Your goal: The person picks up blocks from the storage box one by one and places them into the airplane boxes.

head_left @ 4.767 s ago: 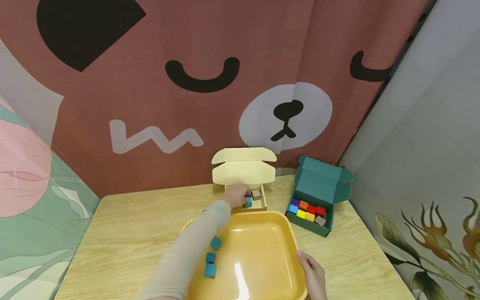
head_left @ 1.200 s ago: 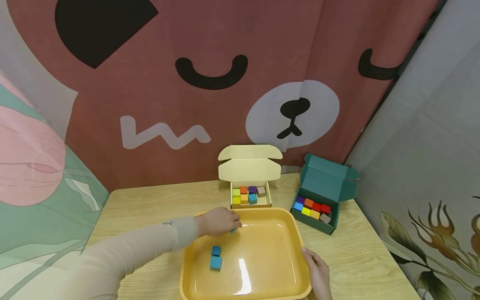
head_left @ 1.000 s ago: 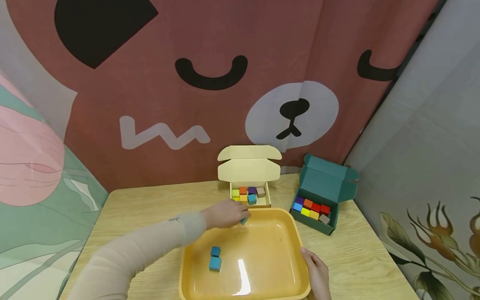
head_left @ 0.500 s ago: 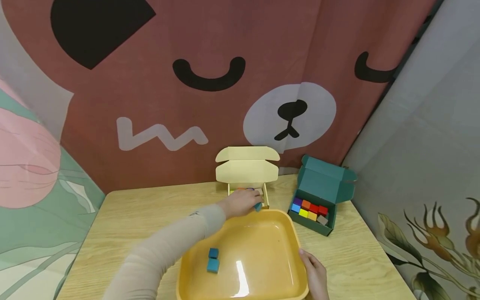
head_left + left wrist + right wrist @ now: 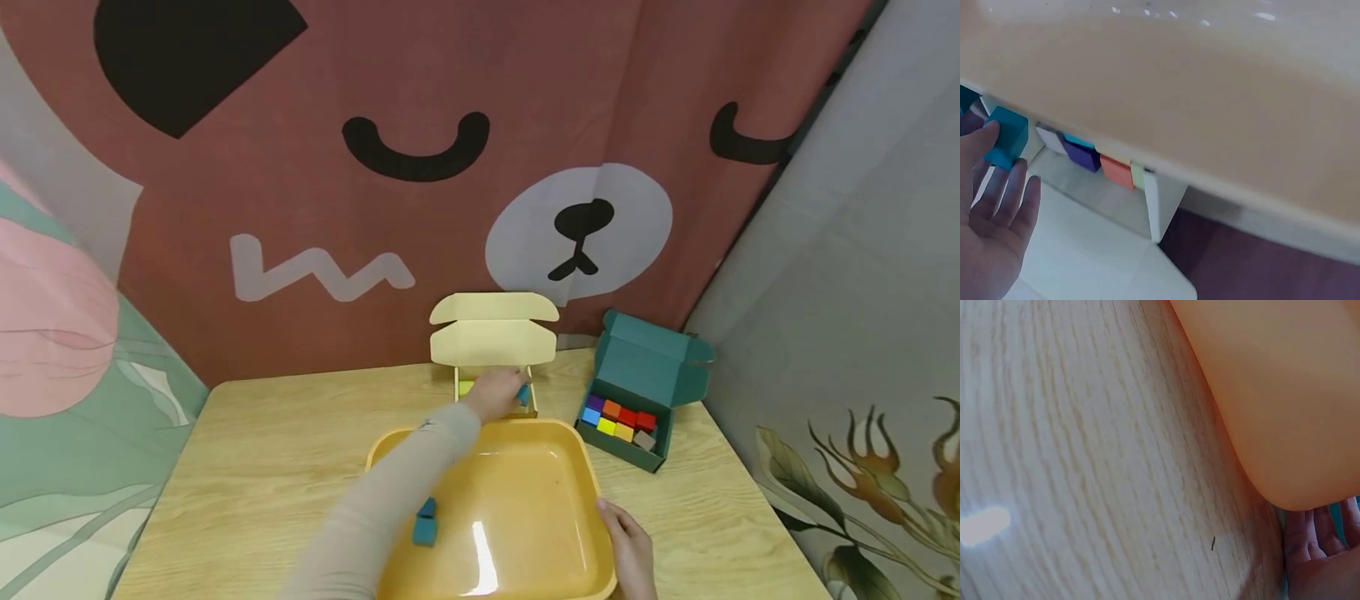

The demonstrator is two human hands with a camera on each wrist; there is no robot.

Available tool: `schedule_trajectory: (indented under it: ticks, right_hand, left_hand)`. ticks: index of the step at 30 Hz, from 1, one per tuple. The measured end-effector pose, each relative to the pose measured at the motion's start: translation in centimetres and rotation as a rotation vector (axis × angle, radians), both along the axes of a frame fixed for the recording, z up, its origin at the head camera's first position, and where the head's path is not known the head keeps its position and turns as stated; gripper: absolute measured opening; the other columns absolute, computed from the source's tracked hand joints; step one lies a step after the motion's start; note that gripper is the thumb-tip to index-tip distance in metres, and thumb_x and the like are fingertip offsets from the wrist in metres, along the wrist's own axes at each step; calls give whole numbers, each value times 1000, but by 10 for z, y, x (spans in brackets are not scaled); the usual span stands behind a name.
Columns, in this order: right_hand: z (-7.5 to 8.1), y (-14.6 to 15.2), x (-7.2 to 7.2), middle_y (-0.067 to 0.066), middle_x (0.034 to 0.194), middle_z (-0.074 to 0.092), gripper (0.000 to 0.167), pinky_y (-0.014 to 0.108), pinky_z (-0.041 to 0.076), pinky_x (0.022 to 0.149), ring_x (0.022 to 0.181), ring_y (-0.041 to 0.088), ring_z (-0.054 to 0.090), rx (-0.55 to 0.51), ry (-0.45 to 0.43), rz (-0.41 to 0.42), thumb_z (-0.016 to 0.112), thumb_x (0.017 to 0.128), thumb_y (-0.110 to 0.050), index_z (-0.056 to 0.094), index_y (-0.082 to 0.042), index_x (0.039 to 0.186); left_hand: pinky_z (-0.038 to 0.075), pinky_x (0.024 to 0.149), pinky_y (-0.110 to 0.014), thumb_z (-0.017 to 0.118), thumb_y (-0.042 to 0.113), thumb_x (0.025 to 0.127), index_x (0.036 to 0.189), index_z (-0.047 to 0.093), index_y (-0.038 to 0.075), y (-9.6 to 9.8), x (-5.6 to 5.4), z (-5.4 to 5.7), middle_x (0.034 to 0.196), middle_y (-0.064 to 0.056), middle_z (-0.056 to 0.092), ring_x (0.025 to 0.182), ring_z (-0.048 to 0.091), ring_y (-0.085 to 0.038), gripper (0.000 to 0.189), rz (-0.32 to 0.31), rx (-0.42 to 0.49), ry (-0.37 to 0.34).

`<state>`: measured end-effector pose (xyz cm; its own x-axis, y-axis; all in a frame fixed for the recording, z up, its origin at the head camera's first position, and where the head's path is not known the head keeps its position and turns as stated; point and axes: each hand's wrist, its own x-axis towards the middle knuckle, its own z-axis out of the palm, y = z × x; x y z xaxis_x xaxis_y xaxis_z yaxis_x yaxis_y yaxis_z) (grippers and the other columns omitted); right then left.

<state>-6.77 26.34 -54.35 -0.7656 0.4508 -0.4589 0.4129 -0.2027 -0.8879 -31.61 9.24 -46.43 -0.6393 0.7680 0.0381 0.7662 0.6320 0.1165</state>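
Note:
At the open cream box, my left hand pinches a blue cube between thumb and fingertips. In the left wrist view the blue cube hangs above the end of the box beside the coloured cubes in it, with the left hand below. That hand hides most of the box's contents in the head view. My right hand holds the right rim of the yellow tray. Two blue cubes lie in the tray's left part, partly behind my left sleeve.
An open dark green box with several coloured cubes stands to the right of the cream box. The wooden table carries everything. A curtain with a bear print hangs behind it.
My left hand has taken a blue cube from the tray's upper left and carried it right and away from me to the cream box. My right hand stays at the tray's rim.

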Motion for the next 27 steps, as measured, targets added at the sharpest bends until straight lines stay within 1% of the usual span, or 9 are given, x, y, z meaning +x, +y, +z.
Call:
schedule_trajectory:
  ticks: [2,4,8,11,13,17,20,23,27]
  right_hand:
    - [0,-1,0,8,110,70,85,38,59,76,88,21,69,11,0,-3,65,86,-63,53,4,138]
    - [-1,-2,0,7,108,70,85,38,59,76,88,20,69,7,2,-5,65,87,-63,53,4,137]
    - [-2,-6,-1,7,106,70,79,38,59,76,87,20,69,-9,12,-16,64,90,-58,53,5,136]
    - [-2,-7,-2,6,104,70,76,37,59,75,87,20,69,-11,20,-25,65,91,-55,54,5,136]
    - [-1,-5,-2,6,103,71,76,37,59,75,86,20,69,-8,23,-28,65,91,-55,54,6,136]
    - [-2,-1,-1,7,104,71,77,37,59,74,86,20,69,-1,31,-30,66,90,-55,54,7,135]
    - [-2,0,-1,6,104,71,78,37,59,74,86,20,69,4,30,-32,66,90,-56,54,6,135]
    - [-2,-1,0,6,104,71,78,37,59,74,85,20,69,6,27,-38,67,89,-56,55,6,135]
    - [-2,-1,-1,6,104,71,79,37,59,74,86,20,69,6,24,-32,67,88,-57,55,6,135]
  left_hand:
    - [54,74,-27,70,17,94,116,68,12,5,-3,-5,100,0,67,89,63,-14,22,46,5,-27]
    - [52,69,-25,70,17,94,106,67,12,7,-6,-7,91,2,64,81,60,-12,13,87,1,-56]
    - [47,63,-23,73,16,91,91,66,12,6,-8,-5,79,5,58,72,51,-10,7,136,-12,-105]
    - [49,65,-25,77,15,89,90,69,12,6,-9,-4,78,5,58,71,50,-10,8,157,-22,-121]
    - [51,65,-26,75,15,90,89,69,12,7,-10,-7,79,4,60,72,52,-11,7,172,-25,-126]
    - [56,74,-30,73,15,91,107,72,11,7,-10,-13,97,1,70,85,63,-14,16,185,-31,-97]
    - [57,81,-31,72,13,92,122,69,10,3,-10,-14,113,-1,71,100,67,-17,30,184,-21,-85]
    - [57,84,-32,69,9,93,126,68,10,-1,-12,-13,120,-3,69,107,66,-20,33,178,11,-101]
    - [56,87,-32,68,11,95,123,69,9,-7,-16,-5,119,-5,69,107,65,-21,29,166,39,-102]
